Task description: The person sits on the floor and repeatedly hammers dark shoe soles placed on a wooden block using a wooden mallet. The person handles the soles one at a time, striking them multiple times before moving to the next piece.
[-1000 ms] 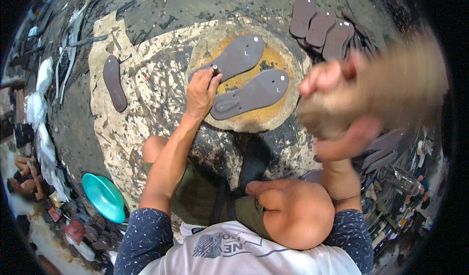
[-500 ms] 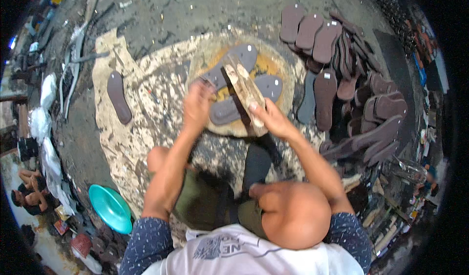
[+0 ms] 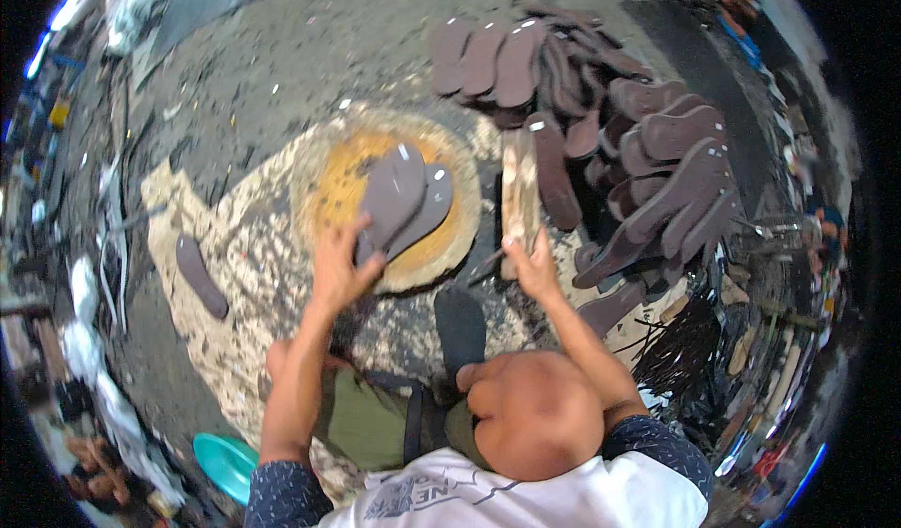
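A round wooden block with a yellowed top stands before me. On it lie two grey-brown sandal soles, the upper sole overlapping the lower sole. My left hand grips the near end of the upper sole, thumb on one side and fingers on the other. Whether it also pinches the lower one is hidden. To the right of the block, my right hand is closed around the near end of a long, worn wooden piece. A thin dark object shows beside that hand; I cannot tell if it is held.
A large pile of brown soles spreads at the right. One single sole lies on the pale, stained sheet at the left. A teal basin sits at the lower left, and dark thin strips lie at the right.
The wooden piece has moved from over the block to its right side. The two soles, apart before, now overlap, and my left hand has taken hold of them. The view has turned rightward.
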Demonstrator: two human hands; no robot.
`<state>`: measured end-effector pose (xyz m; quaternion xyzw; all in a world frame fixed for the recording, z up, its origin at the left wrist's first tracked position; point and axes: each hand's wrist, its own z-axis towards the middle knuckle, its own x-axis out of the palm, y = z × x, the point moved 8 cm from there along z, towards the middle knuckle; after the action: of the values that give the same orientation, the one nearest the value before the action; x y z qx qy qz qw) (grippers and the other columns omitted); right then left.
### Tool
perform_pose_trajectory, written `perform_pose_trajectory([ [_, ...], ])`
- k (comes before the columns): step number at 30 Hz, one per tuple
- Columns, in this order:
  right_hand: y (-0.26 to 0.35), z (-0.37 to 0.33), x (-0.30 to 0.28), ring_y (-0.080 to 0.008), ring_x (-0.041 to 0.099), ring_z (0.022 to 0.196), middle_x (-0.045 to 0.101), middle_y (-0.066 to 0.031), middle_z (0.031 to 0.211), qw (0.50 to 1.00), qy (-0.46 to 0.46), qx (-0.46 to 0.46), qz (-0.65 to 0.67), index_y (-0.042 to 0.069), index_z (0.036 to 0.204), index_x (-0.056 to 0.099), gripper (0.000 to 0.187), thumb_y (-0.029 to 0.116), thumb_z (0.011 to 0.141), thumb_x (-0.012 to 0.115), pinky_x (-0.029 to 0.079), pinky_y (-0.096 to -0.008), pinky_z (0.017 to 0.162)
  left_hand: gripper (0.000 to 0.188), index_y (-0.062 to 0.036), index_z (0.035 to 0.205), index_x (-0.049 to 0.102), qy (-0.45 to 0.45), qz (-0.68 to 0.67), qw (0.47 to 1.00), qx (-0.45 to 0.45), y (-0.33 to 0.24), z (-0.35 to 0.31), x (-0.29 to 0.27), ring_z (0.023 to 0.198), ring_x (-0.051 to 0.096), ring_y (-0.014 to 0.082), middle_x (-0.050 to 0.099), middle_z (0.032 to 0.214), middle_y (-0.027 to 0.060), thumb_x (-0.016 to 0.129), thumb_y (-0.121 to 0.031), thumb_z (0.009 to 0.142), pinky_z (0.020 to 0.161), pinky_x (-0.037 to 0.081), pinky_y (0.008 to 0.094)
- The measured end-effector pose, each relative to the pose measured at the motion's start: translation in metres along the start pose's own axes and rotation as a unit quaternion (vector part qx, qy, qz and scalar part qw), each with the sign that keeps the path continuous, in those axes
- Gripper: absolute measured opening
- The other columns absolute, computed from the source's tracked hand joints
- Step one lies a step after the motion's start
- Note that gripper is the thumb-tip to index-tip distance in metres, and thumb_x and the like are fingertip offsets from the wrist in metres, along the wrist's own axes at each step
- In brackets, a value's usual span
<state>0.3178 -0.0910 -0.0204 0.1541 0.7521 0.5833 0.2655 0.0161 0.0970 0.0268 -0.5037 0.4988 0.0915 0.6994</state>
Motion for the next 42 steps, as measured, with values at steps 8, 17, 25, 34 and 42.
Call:
perform_pose_trajectory([
  [8, -0.071, -0.033, 0.003, -0.0297, 0.062, 0.117, 0.063, -0.0206, 0.127, 0.99, 0.052, 0.12, -0.052, -0.004, 0.137, 0.045, 0.072, 0.045, 0.092, 0.072, 0.046, -0.0411, 0.101, 0.076, -0.0143, 0.142, 0.057, -0.044, -0.133, 0.988, 0.072, -0.079, 0.075, -0.015, 0.116, 0.057, 0.0346, 0.06, 0.128, 0.0189, 0.086, -0.034, 0.075, 0.101, 0.045, 0.0469],
  [17, -0.05, -0.035, -0.013, -0.0282, 0.06, 0.1, 0.063, -0.0156, 0.111, 0.972, 0.024, 0.023, -0.231, -0.003, 0.125, 0.056, 0.05, 0.031, 0.092, 0.071, 0.048, -0.0419, 0.093, 0.076, -0.0167, 0.147, 0.053, -0.265, -0.134, 0.955, 0.009, -0.005, 0.145, -0.133, 0.143, 0.04, 0.0393, 0.046, 0.15, 0.0249, 0.078, -0.05, 0.083, 0.116, 0.034, 0.0503],
  [25, -0.01, -0.024, -0.011, -0.0196, 0.055, 0.108, 0.058, -0.0127, 0.12, 0.994, 0.041, 0.002, -0.1, -0.004, 0.139, 0.045, 0.055, 0.024, 0.097, 0.065, 0.046, -0.0345, 0.095, 0.093, -0.0286, 0.157, 0.033, -0.177, 0.123, 0.777, -0.591, 0.407, -0.208, -0.157, 0.144, 0.035, 0.044, 0.037, 0.156, 0.0257, 0.077, -0.055, 0.079, 0.118, 0.03, 0.0524],
  [34, 0.061, 0.034, 0.044, -0.0213, 0.061, 0.106, 0.063, -0.0127, 0.118, 0.994, 0.091, -0.038, -0.048, -0.002, 0.135, 0.048, 0.057, 0.031, 0.094, 0.07, 0.048, -0.0362, 0.095, 0.054, -0.0134, 0.132, 0.063, -0.091, -0.008, 0.996, 0.011, 0.04, -0.008, -0.046, 0.126, 0.047, 0.041, 0.05, 0.138, 0.0235, 0.075, -0.016, 0.08, 0.106, 0.039, 0.0505],
  [42, 0.092, 0.028, 0.081, -0.0392, 0.067, 0.114, 0.065, -0.0296, 0.123, 0.974, 0.139, -0.031, -0.178, -0.003, 0.141, 0.04, 0.07, 0.038, 0.092, 0.071, 0.051, -0.0436, 0.096, 0.049, -0.0087, 0.122, 0.069, 0.03, -0.122, 0.99, 0.067, -0.08, 0.008, 0.03, 0.105, 0.061, 0.0368, 0.067, 0.111, 0.0182, 0.081, -0.036, 0.083, 0.097, 0.048, 0.0455],
])
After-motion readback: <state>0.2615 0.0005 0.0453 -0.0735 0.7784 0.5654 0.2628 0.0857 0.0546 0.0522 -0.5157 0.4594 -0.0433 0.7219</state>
